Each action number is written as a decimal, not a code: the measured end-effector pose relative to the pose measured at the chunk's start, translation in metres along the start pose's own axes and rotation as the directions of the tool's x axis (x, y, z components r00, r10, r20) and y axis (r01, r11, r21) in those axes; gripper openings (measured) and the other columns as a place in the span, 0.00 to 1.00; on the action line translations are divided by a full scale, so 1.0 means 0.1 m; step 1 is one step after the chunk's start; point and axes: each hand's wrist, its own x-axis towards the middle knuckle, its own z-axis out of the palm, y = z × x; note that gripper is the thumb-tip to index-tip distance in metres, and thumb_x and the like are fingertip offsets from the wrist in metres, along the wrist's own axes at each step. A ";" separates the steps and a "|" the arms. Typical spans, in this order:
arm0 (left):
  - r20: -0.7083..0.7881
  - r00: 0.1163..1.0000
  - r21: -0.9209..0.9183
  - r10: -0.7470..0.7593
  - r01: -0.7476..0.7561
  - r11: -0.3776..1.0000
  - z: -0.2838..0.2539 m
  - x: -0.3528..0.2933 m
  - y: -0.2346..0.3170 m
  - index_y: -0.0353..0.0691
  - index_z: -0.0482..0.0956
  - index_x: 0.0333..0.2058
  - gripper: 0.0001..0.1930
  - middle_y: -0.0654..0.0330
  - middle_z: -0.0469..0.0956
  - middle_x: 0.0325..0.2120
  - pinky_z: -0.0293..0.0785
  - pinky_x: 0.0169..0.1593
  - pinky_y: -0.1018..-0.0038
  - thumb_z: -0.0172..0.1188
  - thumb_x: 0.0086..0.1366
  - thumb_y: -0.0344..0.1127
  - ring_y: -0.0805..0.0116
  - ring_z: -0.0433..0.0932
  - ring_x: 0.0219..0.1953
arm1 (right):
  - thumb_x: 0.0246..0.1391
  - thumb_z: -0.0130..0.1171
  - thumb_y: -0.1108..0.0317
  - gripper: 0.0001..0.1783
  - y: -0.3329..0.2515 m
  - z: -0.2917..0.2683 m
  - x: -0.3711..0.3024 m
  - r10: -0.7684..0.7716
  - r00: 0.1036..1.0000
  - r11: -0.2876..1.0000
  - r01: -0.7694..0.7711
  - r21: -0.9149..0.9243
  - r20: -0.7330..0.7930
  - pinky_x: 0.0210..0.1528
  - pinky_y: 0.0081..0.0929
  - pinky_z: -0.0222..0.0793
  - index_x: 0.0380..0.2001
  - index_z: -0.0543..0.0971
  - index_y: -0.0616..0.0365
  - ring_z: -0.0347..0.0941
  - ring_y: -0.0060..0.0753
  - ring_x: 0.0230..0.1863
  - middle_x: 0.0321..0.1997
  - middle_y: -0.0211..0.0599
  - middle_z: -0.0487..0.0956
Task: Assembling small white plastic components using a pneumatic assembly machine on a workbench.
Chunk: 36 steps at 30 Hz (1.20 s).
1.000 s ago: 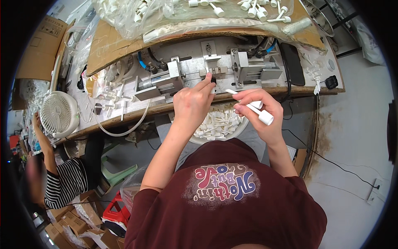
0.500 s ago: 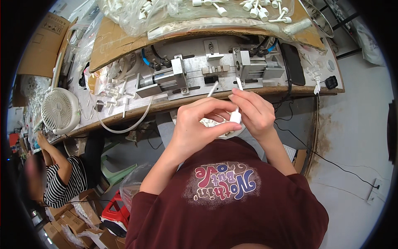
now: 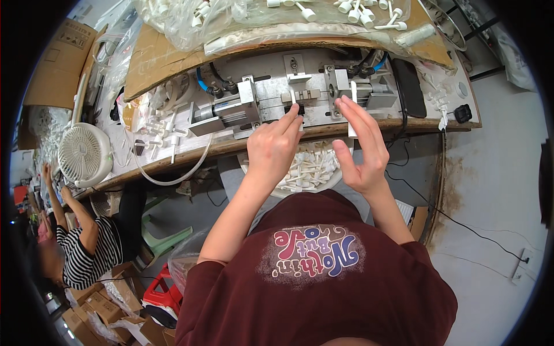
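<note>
My left hand (image 3: 272,147) is at the bench's front edge, its fingers closed on a slim white plastic rod (image 3: 292,95). The rod stands up past the fingertips, in front of the small metal block (image 3: 301,96) of the fixture. To its right, my right hand (image 3: 368,153) has its thumb spread away from the fingers. A second white plastic rod (image 3: 354,89) with a thicker lower end lies along those fingers, apparently gripped between them. Below and between both hands is a round tub (image 3: 281,192) of many white plastic pieces.
Metal cylinder clamps (image 3: 231,109) flank the fixture. A cardboard sheet (image 3: 173,63) with bagged white parts covers the back. A white fan (image 3: 84,154) stands left, a dark phone (image 3: 407,86) right. Another person in a striped shirt (image 3: 86,254) sits at far left.
My hands have moved apart and forward from where they met over the tub. Each now has its own white rod, the left at the metal block. The tub's contents are uncovered.
</note>
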 end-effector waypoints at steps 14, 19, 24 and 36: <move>0.096 0.994 -0.004 -0.050 0.050 0.999 -0.03 0.15 -0.02 0.43 0.85 0.35 0.12 0.65 0.83 0.43 0.78 0.31 0.72 0.70 0.49 0.34 0.62 0.82 0.25 | 0.44 0.67 0.81 0.19 -0.04 0.09 -0.05 0.246 0.967 0.917 -0.209 0.340 -0.071 0.46 0.29 0.78 0.42 0.77 0.63 0.78 0.42 0.51 0.60 0.51 0.72; 0.094 0.994 -0.023 -0.049 0.051 0.998 -0.04 0.14 -0.04 0.43 0.85 0.35 0.11 0.65 0.83 0.43 0.78 0.31 0.72 0.69 0.50 0.34 0.62 0.82 0.26 | 0.42 0.68 0.79 0.16 -0.04 0.01 -0.05 0.090 0.995 0.988 -0.093 0.124 0.035 0.45 0.29 0.78 0.38 0.80 0.61 0.80 0.38 0.46 0.57 0.48 0.75; 0.063 0.998 -0.039 -0.029 0.032 0.999 -0.01 0.11 -0.06 0.43 0.85 0.35 0.12 0.65 0.83 0.44 0.78 0.31 0.72 0.69 0.50 0.35 0.62 0.82 0.26 | 0.42 0.69 0.78 0.17 -0.04 0.04 -0.05 0.067 0.994 0.993 -0.075 0.094 0.083 0.46 0.30 0.76 0.39 0.81 0.62 0.78 0.39 0.47 0.51 0.43 0.79; 0.455 0.881 -0.332 0.127 0.035 0.943 -0.25 -0.34 0.15 0.41 0.83 0.35 0.12 0.64 0.82 0.39 0.78 0.34 0.66 0.69 0.51 0.36 0.60 0.82 0.32 | 0.46 0.64 0.71 0.12 0.19 0.44 -0.01 -0.060 0.949 0.963 0.137 -0.233 0.310 0.32 0.27 0.74 0.37 0.79 0.57 0.78 0.36 0.28 0.52 0.35 0.81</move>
